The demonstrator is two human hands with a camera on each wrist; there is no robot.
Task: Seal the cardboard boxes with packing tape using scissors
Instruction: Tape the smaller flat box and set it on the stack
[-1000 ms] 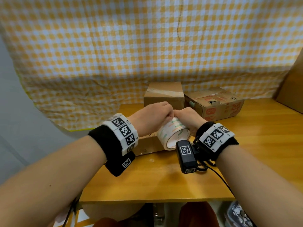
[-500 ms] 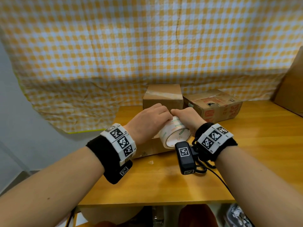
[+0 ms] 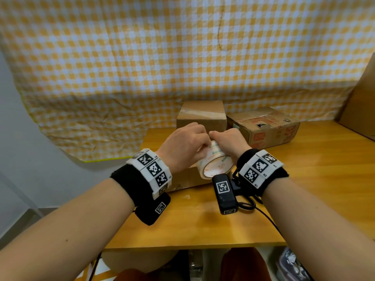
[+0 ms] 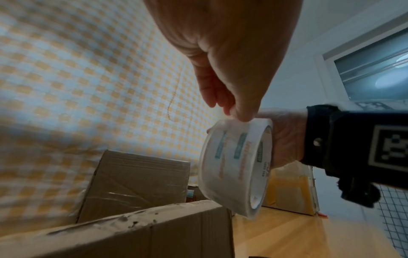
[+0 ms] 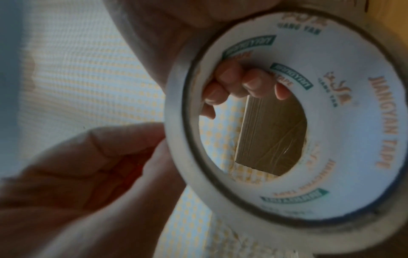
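Both hands are meeting over the near edge of the wooden table (image 3: 304, 189). The right hand (image 3: 230, 141) is gripping a white roll of clear packing tape with green and orange print (image 3: 215, 165), fingers curled round its far rim, fingertips (image 5: 251, 82) showing through the core in the right wrist view. The roll is being held on edge, clear of the tabletop, above the near plain brown cardboard box (image 4: 132, 232) lying low in front of the wrists.

The left hand (image 3: 182, 147) is curling over the top of the roll; its thumb and fingers are pinching at the outer wrap, thumb tip touching the roll's upper edge (image 4: 243, 117).

A taller brown cardboard box with tape across its top (image 3: 202, 116) is standing behind the hands, against the yellow-and-white checked cloth (image 3: 162, 57). Just beside it, to the right, a flatter printed brown box (image 3: 263, 126) is sitting.
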